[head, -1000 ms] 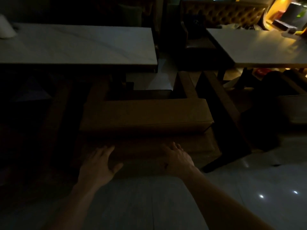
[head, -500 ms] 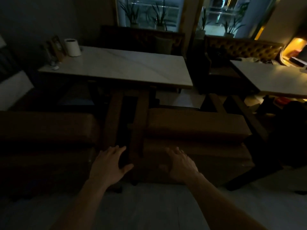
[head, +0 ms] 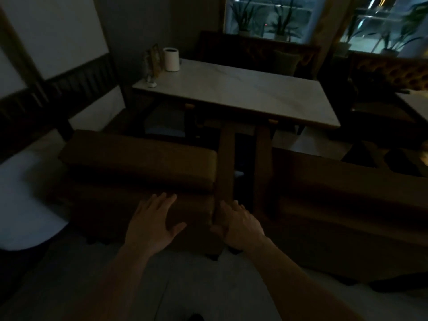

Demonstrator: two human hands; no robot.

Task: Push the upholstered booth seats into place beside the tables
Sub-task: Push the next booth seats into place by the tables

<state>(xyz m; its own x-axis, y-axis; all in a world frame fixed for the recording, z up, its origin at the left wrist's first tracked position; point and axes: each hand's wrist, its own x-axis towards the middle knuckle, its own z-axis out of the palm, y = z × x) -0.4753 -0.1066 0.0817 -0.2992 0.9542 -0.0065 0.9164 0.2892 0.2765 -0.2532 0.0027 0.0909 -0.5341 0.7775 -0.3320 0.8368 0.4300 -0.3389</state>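
Two brown upholstered booth seats stand side by side at the near edge of the marble-topped table (head: 243, 89). The left seat (head: 139, 163) has a thick padded backrest and a wooden side rail; the right seat (head: 335, 193) sits just beyond a narrow gap. My left hand (head: 152, 225) lies flat, fingers spread, on the back of the left seat. My right hand (head: 240, 225) rests with relaxed fingers at that seat's wooden rail. A white cylinder (head: 171, 59) stands on the table's far corner. The room is dim, with potted plants (head: 261, 22) at the window and a pale floor (head: 185, 286).
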